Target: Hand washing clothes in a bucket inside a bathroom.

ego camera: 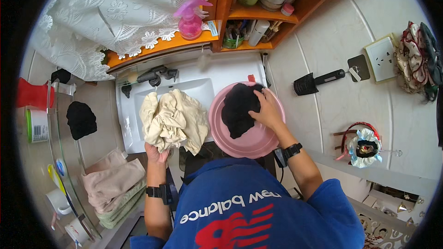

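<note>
A bunched cream-coloured cloth garment [173, 121] is held up over the front of the white sink [193, 84]. My left hand [157, 153] grips it from below, its fingers partly hidden under the folds. To the right, a pink plastic basin [221, 141] stands on the sink's right side, reaching past its front edge. In the basin is a crumpled black cloth [240, 110]. My right hand [269, 109] lies on the right edge of that cloth with fingers spread and curved; whether it pinches the fabric is unclear.
A dark faucet [157, 76] rises behind the sink. A pink spray bottle [190, 24] stands on the wooden ledge beside a lace curtain [121, 14]. Folded towels [114, 186] and a glass shelf [65, 159] are at left. A black hairbrush [311, 82] hangs on the right wall.
</note>
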Demonstrator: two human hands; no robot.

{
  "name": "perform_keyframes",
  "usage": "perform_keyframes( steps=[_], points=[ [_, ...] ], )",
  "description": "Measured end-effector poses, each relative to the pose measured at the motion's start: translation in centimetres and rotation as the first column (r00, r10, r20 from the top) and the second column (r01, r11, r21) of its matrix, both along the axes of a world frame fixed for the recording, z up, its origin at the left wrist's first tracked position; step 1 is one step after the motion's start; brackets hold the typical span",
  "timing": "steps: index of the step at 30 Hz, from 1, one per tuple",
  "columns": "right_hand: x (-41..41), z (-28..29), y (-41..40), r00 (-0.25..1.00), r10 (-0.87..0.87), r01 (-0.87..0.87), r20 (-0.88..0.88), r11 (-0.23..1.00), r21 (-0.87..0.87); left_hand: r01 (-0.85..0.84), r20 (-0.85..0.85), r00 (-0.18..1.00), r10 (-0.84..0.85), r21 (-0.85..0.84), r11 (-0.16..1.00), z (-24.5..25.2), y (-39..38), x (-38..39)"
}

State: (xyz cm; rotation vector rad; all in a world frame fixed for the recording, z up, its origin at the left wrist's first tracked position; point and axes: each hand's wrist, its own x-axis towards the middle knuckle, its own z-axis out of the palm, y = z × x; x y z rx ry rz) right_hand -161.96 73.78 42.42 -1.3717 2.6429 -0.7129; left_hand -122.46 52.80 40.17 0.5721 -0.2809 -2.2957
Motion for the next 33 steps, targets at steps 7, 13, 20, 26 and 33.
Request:
perform_keyframes(
  steps=[7,13,20,26,33],
  points=[
    [1.0,-10.7,7.8,0.963,-0.093,-0.130,0.252,0.659,0.741,-0.001,0.038,0.999,0.005,-0.089,0.996,1.2,1.9,0.2],
    [5.5,-15.8,6.5,0.842,-0.150,-0.034,0.518,0.944,0.328,-0.007,0.064,0.998,0.009,-0.038,0.999,1.3,2.0,0.5],
    [6.7,-16.5,5.1,0.935,-0.140,0.120,0.326,0.990,0.080,-0.035,0.104,0.994,0.037,-0.019,0.999,2.1,2.1,0.7],
    [3.7,-12.5,8.0,0.717,-0.181,0.053,0.673,0.977,0.206,-0.028,0.065,0.998,0.027,0.004,1.000,1.6,1.8,0.7],
    [-1.0,-1.1,3.3,0.786,-0.055,-0.033,0.616,0.991,0.130,-0.036,0.014,0.999,0.036,-0.039,0.999,0.9,1.4,0.8]
  ],
)
